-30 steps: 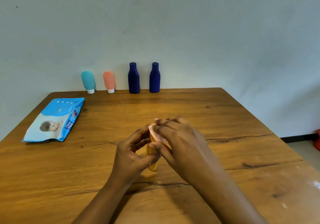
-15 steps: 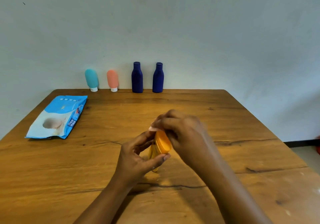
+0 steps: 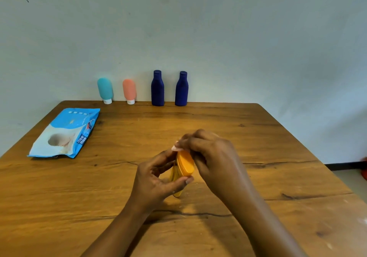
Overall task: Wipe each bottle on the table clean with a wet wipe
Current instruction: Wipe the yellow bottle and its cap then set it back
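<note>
While the left hand [image 3: 156, 179] grips the orange bottle [image 3: 185, 164] between its thumb and curled fingers, the right hand [image 3: 210, 153] closes over the bottle's far upper edge, its fingers bent round a wet wipe [image 3: 176, 147]. Only a small pale scrap of the wipe shows, poking out at the fingertips just above the bottle. The rest seems to be tucked under the fingers, though the view does not settle that. The bottle sits near the middle of the wooden surface [image 3: 258, 137], tilted, with its broad orange end turned up toward the camera and its yellow lower end pointing down close to the wood. Whether that end touches the wood cannot be told.

Along the far edge of the surface, against the pale wall [image 3: 238, 38], four more bottles stand in a row. From left to right they are a teal bottle [image 3: 105, 91] and a coral bottle [image 3: 129, 91], each resting on a white cap, then the left dark blue bottle [image 3: 157, 88] and the right dark blue bottle [image 3: 181, 89], upright and near each other. A blue and white pack of wipes [image 3: 65, 133] lies flat near the left edge, well apart from both hands.
</note>
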### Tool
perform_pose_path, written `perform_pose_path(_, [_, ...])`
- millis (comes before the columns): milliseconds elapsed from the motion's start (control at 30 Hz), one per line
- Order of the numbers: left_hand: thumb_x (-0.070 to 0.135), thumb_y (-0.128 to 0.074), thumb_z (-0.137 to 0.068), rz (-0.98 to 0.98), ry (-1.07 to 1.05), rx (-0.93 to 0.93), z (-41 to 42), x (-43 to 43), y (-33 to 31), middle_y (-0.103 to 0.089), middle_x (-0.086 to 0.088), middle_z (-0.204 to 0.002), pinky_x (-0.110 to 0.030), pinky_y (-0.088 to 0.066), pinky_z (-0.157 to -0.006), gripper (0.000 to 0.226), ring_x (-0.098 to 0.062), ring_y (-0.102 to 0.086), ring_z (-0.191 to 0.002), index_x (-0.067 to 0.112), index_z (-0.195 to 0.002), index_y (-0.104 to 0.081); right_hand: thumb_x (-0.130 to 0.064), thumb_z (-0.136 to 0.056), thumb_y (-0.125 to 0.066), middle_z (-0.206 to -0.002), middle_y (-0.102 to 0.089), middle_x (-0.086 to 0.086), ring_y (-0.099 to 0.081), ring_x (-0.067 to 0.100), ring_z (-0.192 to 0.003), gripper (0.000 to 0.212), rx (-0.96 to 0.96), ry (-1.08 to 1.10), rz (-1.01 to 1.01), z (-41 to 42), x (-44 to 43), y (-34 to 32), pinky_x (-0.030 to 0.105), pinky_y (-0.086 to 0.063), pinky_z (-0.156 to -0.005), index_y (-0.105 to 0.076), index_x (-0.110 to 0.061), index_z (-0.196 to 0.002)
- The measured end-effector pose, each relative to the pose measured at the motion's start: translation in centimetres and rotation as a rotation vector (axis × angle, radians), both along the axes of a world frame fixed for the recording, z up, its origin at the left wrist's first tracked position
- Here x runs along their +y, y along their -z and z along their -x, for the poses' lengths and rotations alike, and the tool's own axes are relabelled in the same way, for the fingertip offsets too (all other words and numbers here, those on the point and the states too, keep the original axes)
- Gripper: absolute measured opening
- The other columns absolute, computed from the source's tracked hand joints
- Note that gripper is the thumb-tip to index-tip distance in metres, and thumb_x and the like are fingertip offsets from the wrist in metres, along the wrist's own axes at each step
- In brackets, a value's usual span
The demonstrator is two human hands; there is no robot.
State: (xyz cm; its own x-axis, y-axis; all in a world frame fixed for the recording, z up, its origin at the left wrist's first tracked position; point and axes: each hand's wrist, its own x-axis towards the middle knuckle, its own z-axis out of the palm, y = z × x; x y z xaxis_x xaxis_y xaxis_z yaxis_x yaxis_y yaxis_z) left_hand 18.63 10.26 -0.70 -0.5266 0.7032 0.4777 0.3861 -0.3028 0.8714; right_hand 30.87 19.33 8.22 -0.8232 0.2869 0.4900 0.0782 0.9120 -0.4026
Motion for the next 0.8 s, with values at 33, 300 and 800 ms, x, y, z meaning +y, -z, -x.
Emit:
perform_pose_path(33, [0.046,-0.08,-0.064,-0.003,0.0,-0.008,0.0,0.0,0.0,-0.067,0.005,-0.116,-0.033,-0.052,-0.092,0.065,-0.017,-0.063,-0.11,0.021,-0.121,-0.061,-0.021,-0.086,-0.047,-0.107,-0.062,-0.005,-0.056,0.005,-0.1,0.029,0.006,-0.003,-0.011,-0.6,-0.3,0.3,0.015,-0.048,-0.078,-0.067,-0.018,-0.107])
perform_pose_path(300, [0.046,-0.082,-0.06,-0.029,0.014,-0.071,0.6,0.0,0.3,-0.065,0.004,-0.122,-0.03,-0.052,-0.09,0.072,-0.016,-0.062,-0.112,0.023,-0.124,-0.059,-0.008,-0.087,-0.06,-0.097,-0.058,-0.021,-0.055,-0.002,-0.097,0.03,0.056,-0.005,0.195,-2.0,0.5,-1.5,0.011,-0.045,-0.083,-0.063,-0.035,-0.101])
perform_pose_path(800, [0.044,-0.082,-0.062,-0.064,0.03,0.124,-0.8,0.3,0.8,-0.068,0.009,-0.113,-0.028,-0.053,-0.088,0.068,-0.014,-0.065,-0.106,0.027,-0.123,-0.059,-0.008,-0.08,-0.055,-0.105,-0.059,-0.012,-0.054,-0.002,-0.104,0.03,0.262,0.07,0.186,-2.2,-0.9,2.3,0.008,-0.046,-0.082,-0.069,-0.018,-0.104])
